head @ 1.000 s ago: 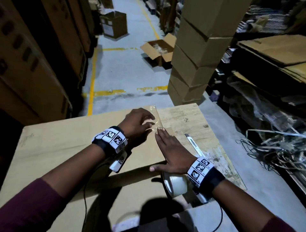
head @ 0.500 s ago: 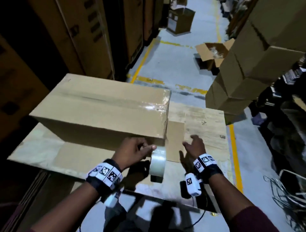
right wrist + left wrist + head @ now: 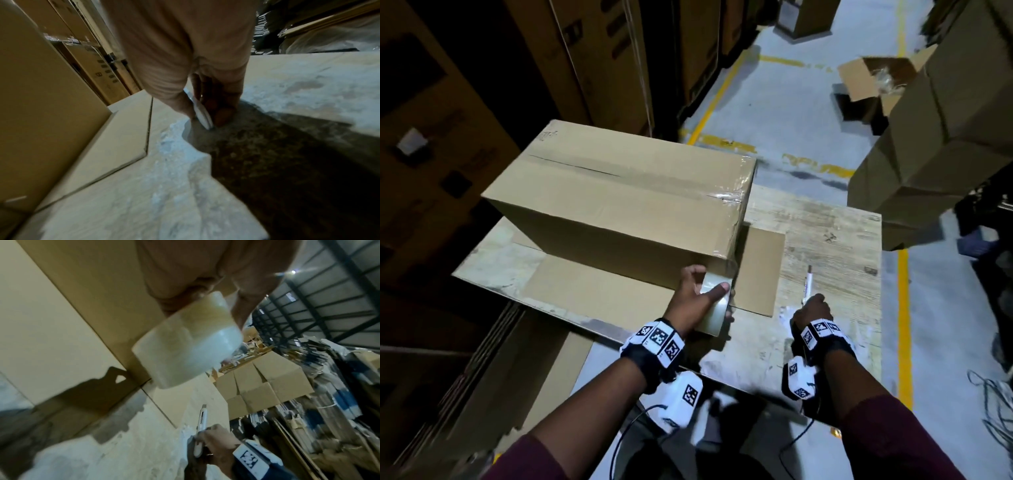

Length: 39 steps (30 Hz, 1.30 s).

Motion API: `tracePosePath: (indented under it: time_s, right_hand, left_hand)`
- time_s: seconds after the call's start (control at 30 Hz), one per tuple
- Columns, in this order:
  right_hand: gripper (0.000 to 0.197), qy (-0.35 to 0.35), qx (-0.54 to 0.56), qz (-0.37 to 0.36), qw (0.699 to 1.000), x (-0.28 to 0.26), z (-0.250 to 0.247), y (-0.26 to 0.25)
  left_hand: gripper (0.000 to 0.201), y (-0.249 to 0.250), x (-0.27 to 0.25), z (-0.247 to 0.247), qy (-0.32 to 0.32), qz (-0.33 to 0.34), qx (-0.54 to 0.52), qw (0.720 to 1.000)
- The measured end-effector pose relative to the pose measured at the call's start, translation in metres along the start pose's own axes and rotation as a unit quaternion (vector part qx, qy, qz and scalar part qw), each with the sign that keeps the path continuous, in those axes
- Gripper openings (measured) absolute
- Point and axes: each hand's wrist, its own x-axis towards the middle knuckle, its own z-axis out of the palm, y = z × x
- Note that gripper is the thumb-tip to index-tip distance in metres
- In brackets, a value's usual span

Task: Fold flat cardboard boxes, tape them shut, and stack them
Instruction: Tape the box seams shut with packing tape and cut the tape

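1. Tall stacks of brown boxes [image 3: 941, 113] and a grey floor with yellow lines [image 3: 791, 102] are seen around a worn wooden desk [image 3: 825, 219].
2. A roll of clear tape [image 3: 714, 308] is gripped by the left hand [image 3: 695, 298], with the thumb laid over the roll and the fingers curled round it.
3. The roll is held right at the near corner of a folded cardboard box [image 3: 619, 198], low down by the desk.
4. A white cutter [image 3: 200, 431] is pinched in the right hand [image 3: 813, 310], its grip closed around it, and its far end is rested on the desk.
5. Clear tape is stuck along the box's top seam, and the box is stood on a flat cardboard sheet [image 3: 756, 270].
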Motion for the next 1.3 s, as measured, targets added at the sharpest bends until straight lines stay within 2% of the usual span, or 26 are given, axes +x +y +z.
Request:
tracePosePath:
  time_s: [0.07,0.1,0.13,0.2,0.23,0.3,0.4,0.47,0.57,0.67,0.77,0.97,1.07,1.17,1.23,1.3]
  right_hand:
    - [0.018,-0.033,0.039,0.014,0.999,0.0,-0.004,0.002]
    - [0.014,-0.048,0.092,0.019,0.994,-0.002,-0.008,0.001]
    - [0.015,-0.065,0.175,0.021,0.982,-0.01,-0.013,-0.003]
    - [0.013,-0.101,0.375,0.019,0.921,-0.039,-0.034,-0.016]
    - [0.014,-0.116,0.403,-0.009,0.908,-0.057,-0.05,-0.022]
    - [0.019,-0.151,0.349,-0.145,0.913,-0.093,-0.084,-0.033]
    - [0.018,-0.158,0.146,-0.362,0.907,-0.131,-0.127,-0.041]
    - [0.015,-0.108,0.042,-0.463,0.879,-0.145,-0.146,-0.048]
    - [0.022,-0.003,-0.021,-0.53,0.848,-0.156,-0.161,-0.063]
    - [0.026,0.097,-0.084,-0.553,0.823,-0.158,-0.162,-0.075]
    - [0.023,0.145,-0.139,-0.565,0.8,-0.164,-0.153,-0.086]
    - [0.021,0.152,-0.242,-0.548,0.786,-0.18,-0.144,-0.094]
    - [0.023,0.162,-0.303,-0.53,0.775,-0.186,-0.135,-0.095]
    - [0.018,0.153,-0.396,-0.501,0.754,-0.187,-0.122,-0.098]
    - [0.015,0.14,-0.405,-0.481,0.765,-0.184,-0.119,-0.091]
    - [0.014,0.142,-0.355,-0.469,0.796,-0.177,-0.12,-0.074]
  left_hand:
    - [0.05,-0.003,0.006,-0.004,0.042,-0.005,0.104,0.994]
    - [0.051,-0.004,0.007,-0.004,0.058,0.003,0.118,0.991]
    - [0.05,-0.006,0.008,-0.006,0.043,0.008,0.105,0.994]
    - [0.04,-0.001,0.006,-0.008,-0.002,0.018,0.074,0.997]
    - [0.033,0.001,0.004,-0.011,-0.032,0.018,0.068,0.997]
    - [0.022,0.005,0.001,-0.018,-0.087,-0.001,0.06,0.994]
    - [0.023,0.014,-0.01,-0.024,-0.126,-0.03,0.024,0.991]
    - [0.025,0.018,-0.014,-0.024,-0.15,-0.042,0.007,0.988]
    - [0.021,0.026,-0.021,-0.024,-0.152,-0.051,-0.005,0.987]
    - [0.022,0.03,-0.022,-0.023,-0.136,-0.05,0.017,0.989]
    - [0.028,0.027,-0.021,-0.023,-0.122,-0.048,0.033,0.991]
    - [0.045,0.021,-0.02,-0.024,-0.107,-0.052,0.026,0.993]
    - [0.04,0.022,-0.023,-0.023,-0.109,-0.058,0.022,0.992]
    - [0.035,0.023,-0.027,-0.022,-0.125,-0.058,-0.001,0.99]
    - [0.024,0.023,-0.03,-0.023,-0.14,-0.057,-0.011,0.988]
    - [0.017,0.023,-0.031,-0.024,-0.147,-0.054,-0.017,0.988]
